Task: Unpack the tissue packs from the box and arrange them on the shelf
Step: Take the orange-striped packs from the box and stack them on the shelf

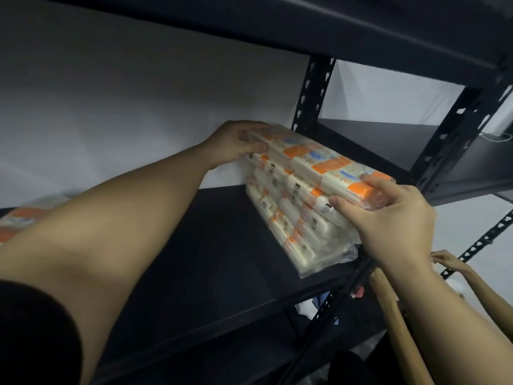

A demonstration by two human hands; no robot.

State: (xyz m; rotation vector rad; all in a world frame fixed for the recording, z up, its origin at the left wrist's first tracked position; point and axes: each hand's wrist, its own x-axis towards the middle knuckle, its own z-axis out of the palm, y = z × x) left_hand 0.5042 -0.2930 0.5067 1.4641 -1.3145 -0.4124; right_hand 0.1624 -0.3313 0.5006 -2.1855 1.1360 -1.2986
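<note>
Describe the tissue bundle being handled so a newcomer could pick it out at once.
Start at the dark metal shelf against the white wall. At its right end, by the perforated upright, stands the tissue bundle, clear-wrapped white packs with orange patches, with the left hand gripping its far end and the right hand its near end. The other tissue pack lies untouched at far left.

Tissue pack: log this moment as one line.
step: shelving | left hand: grips far end of tissue pack | right hand: grips near end | pack: standing on edge on shelf | second pack: at left
</note>
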